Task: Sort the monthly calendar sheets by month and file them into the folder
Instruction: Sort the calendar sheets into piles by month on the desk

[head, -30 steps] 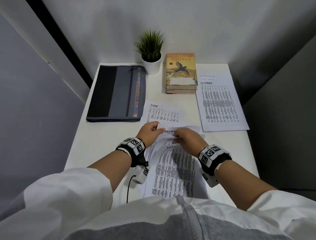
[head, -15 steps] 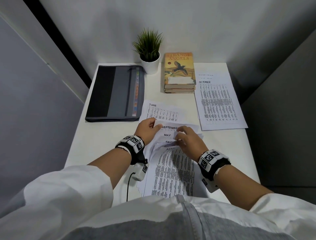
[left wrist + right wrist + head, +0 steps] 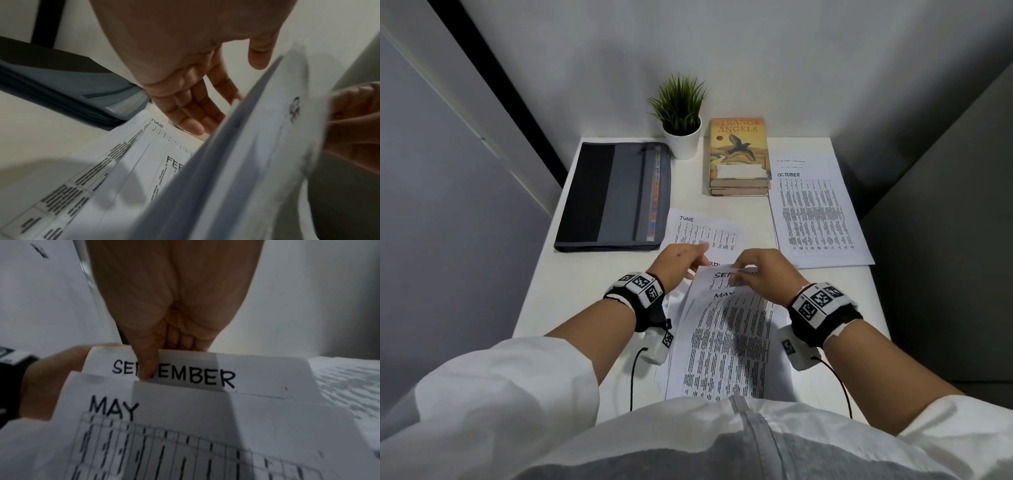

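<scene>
A stack of calendar sheets [image 3: 726,342] lies at the table's near edge, MAY [image 3: 185,410] on top and SEPTEMBER [image 3: 246,369] just behind it. My right hand [image 3: 743,274] pinches the top edge of these sheets, thumb over the SEPTEMBER heading [image 3: 148,369], and holds that end raised. My left hand [image 3: 688,260] is beside the raised edge with straight fingers [image 3: 195,113], holding nothing. Under the raised sheets a sheet headed FEB [image 3: 176,164] shows. A JUNE sheet [image 3: 705,233] lies flat beyond the hands. The dark grey folder [image 3: 616,195] lies shut at the back left.
Several sheets with OCTOBER [image 3: 815,212] on top lie at the right of the white table [image 3: 544,291]. A potted plant [image 3: 681,113] and a pile of books [image 3: 739,157] stand against the back wall. Partition walls close in both sides.
My right hand has moved up to the top edge of the sheets and raised them, uncovering the FEB sheet. My left hand's fingers have let go of the paper and straightened.
</scene>
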Demonstrator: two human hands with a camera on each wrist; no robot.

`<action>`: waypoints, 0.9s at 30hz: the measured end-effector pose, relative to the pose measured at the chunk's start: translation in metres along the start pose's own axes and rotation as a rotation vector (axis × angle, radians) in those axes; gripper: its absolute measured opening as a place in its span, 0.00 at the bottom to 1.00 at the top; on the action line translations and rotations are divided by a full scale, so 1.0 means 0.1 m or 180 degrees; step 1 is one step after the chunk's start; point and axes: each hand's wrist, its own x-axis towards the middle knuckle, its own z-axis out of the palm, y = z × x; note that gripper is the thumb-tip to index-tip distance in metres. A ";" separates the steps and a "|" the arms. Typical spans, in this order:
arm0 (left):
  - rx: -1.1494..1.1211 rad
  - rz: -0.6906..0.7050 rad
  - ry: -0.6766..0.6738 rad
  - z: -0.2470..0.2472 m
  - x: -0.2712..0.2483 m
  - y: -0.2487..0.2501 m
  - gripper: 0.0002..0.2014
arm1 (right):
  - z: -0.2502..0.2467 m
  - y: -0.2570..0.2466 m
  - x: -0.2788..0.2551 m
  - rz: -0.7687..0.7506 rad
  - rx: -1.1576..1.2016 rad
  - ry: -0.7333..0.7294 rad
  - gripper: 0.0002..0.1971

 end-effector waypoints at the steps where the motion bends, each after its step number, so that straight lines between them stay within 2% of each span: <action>1: -0.0028 -0.0035 -0.0004 -0.02 0.00 0.03 0.21 | -0.06 -0.04 -0.01 -0.0027 -0.0001 -0.0018 0.01; 8: -0.0155 0.0235 -0.0093 -0.18 -0.07 0.28 0.25 | -0.41 -0.38 -0.02 -0.0256 -0.0014 0.0132 0.05; 11: -0.0416 0.0450 0.0113 -0.22 -0.10 0.46 0.27 | -0.57 -0.55 0.04 -0.0222 0.0063 0.0224 0.05; 13: -0.0561 0.0708 0.0342 -0.24 -0.13 0.57 0.36 | -0.69 -0.66 0.10 -0.0274 0.0010 0.0412 0.05; 15: -0.0533 0.1182 0.0489 -0.24 -0.16 0.67 0.43 | -0.83 -0.76 0.18 -0.0369 -0.0140 0.0665 0.07; 16: -0.0401 0.1408 0.0582 -0.24 -0.15 0.70 0.43 | -0.90 -0.81 0.21 -0.0412 -0.0194 0.0797 0.07; 18: -0.0181 0.1621 0.0815 -0.23 -0.12 0.75 0.31 | -1.03 -0.93 0.27 -0.0539 -0.0207 0.1063 0.07; 22: -0.0145 0.1619 0.1204 -0.18 -0.04 0.86 0.08 | -1.22 -1.09 0.34 -0.0879 0.0049 0.1558 0.08; 24: -0.0274 0.1641 0.1425 -0.20 0.00 0.94 0.03 | -1.29 -1.03 0.34 -0.0977 0.0126 0.2111 0.10; 26: -0.0514 0.1563 0.1623 -0.27 0.05 1.02 0.02 | -1.33 -0.84 0.34 -0.0728 0.0126 0.2823 0.24; 27: -0.0635 0.1556 0.1672 -0.31 0.07 1.05 0.02 | -1.34 -0.72 0.34 -0.0511 0.0309 0.2986 0.32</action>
